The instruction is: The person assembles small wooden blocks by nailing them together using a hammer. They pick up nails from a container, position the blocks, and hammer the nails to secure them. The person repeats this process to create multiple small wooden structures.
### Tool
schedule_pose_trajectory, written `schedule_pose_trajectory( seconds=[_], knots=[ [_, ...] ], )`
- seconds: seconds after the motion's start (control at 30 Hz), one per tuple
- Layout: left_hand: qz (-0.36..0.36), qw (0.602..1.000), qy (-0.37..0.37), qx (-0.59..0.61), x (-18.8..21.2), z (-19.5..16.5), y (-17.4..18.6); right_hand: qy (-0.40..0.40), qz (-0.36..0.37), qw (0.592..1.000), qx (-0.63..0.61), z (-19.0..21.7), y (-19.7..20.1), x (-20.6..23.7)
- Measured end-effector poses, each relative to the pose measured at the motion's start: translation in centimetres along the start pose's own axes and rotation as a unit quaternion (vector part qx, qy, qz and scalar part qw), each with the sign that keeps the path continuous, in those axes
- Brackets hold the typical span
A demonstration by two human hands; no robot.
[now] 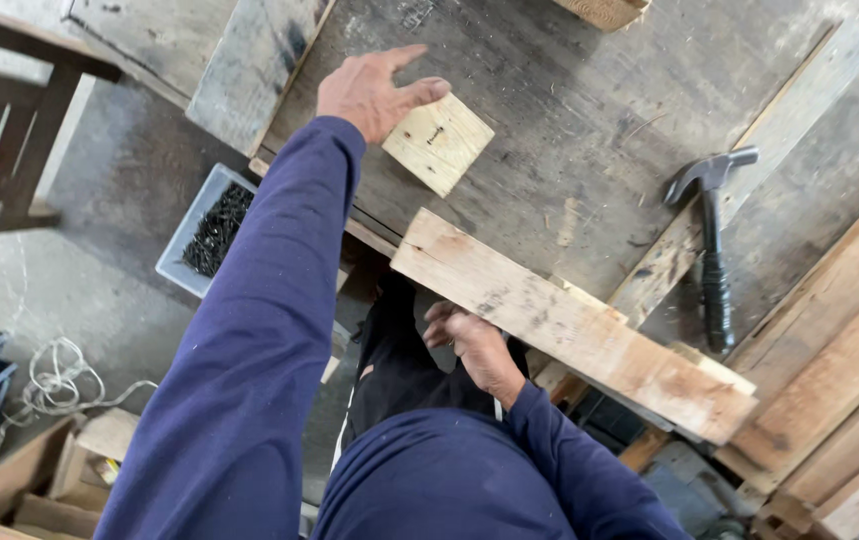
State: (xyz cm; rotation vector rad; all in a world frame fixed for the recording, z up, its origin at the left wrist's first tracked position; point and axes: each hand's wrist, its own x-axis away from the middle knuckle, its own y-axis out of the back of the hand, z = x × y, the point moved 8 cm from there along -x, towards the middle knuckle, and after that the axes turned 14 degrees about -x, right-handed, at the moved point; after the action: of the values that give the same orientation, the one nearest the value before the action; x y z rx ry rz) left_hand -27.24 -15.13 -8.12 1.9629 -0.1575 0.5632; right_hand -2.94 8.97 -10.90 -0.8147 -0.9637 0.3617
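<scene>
Wooden block point(439, 142) under left hand point(374, 90)

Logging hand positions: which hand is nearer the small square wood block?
Left. The left hand touches the small square wood block; the right hand is beneath the long plank.

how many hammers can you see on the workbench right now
1. The hammer lies on the right side of the workbench, head away from the person, clear of both hands. Others may be hidden.

Long navy-blue sleeves, bare left hand point(369, 92), bare right hand point(474, 345), dark trousers
</scene>
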Motion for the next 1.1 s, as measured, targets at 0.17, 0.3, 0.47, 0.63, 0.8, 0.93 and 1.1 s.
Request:
schedule_pose_trajectory(
  seconds=[0.17,0.3,0.47,0.63,0.8,0.93,1.1],
  knots=[
    [0.12,0.981,-0.12,0.096,-2.1,-1.5,-3.0,0.139,-0.079,0.966,-0.201,-1.3,1.8,-1.8],
    [0.193,0.955,-0.18,0.138,0.5,-1.7,-6.5,0.167,-0.103,0.96,-0.198,-0.9,2.6,-1.3],
    [0.153,0.953,-0.187,0.181,4.1,-1.2,-10.1,0.153,-0.176,0.964,-0.131,-1.1,3.6,-1.7],
    [0.054,0.867,-0.008,0.495,6.6,3.6,-10.4,0.122,-0.293,0.894,0.316,-0.1,3.6,-1.1],
    [-0.048,0.945,-0.001,0.323,13.5,5.8,-7.7,0.175,-0.187,0.498,0.829,1.2,-0.5,-1.9],
    [-0.045,0.978,0.055,0.196,16.7,4.9,-7.6,0.266,-0.106,0.165,0.944,1.4,-4.3,-4.8],
    [-0.092,0.962,0.062,0.249,19.5,4.4,-8.7,0.367,-0.074,0.603,0.705,6.5,-5.3,-4.8]
  ],
)
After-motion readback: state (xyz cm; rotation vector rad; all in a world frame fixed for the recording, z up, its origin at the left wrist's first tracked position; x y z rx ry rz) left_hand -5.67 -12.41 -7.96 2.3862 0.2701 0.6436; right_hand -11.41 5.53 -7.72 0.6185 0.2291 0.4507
